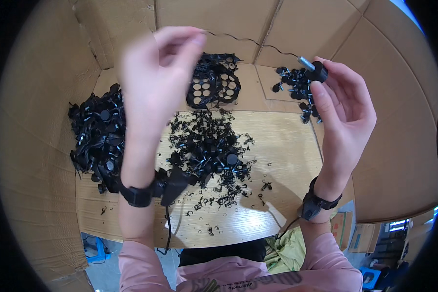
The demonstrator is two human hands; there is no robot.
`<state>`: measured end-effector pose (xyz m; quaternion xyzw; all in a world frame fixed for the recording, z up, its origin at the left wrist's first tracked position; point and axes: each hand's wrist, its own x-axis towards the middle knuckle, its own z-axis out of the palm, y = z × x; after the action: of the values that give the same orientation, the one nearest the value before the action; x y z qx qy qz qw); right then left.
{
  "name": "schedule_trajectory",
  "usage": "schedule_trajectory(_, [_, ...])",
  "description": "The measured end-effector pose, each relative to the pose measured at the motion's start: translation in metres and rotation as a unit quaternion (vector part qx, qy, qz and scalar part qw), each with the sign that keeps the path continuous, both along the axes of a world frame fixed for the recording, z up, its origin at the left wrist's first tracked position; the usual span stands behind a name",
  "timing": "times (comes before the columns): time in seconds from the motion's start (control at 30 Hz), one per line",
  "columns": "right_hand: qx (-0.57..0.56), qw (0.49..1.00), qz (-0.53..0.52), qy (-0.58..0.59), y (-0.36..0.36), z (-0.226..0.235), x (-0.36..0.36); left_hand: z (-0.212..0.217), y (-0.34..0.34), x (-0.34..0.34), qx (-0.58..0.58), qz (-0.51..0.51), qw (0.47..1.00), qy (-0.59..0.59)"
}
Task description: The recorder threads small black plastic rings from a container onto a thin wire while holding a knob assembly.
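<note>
In my right hand [346, 100] is a round black rubber foot [318, 72] with a silver threaded stud, gripped between thumb and fingers. A thin wavy black rubber strip [248, 40] stretches from near the stud across to my left hand [163, 68]. My left hand is raised and blurred, its thumb and fingertips pinching the strip's end. Below and between my hands lies a heap of black rubber feet [209, 153] with studs, mixed with curled black trimmings [228, 194]. Past my right hand, more studded rubber feet [297, 83] lie on cardboard.
A large pile of black rubber pieces [100, 131] stands left, partly behind my left forearm. Perforated black rubber sheets [214, 85] lie at the back. Tall cardboard walls [394, 97] surround the wooden table [282, 141]. Both wrists wear black bands, with cables hanging down.
</note>
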<state>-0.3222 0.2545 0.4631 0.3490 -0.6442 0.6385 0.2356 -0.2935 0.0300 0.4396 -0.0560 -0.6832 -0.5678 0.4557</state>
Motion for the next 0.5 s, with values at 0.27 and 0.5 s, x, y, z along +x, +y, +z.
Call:
schedule_trajectory(0.27, [0.075, 0.989, 0.115, 0.059, -0.004, -0.005, 0.01, 0.008, 0.035, 0.017, 0.034, -0.28, 0.954, -0.1])
schedule_trajectory(0.5, [0.039, 0.994, 0.099, 0.016, -0.006, -0.004, 0.013, 0.001, 0.043, 0.011, 0.029, -0.402, 0.914, -0.045])
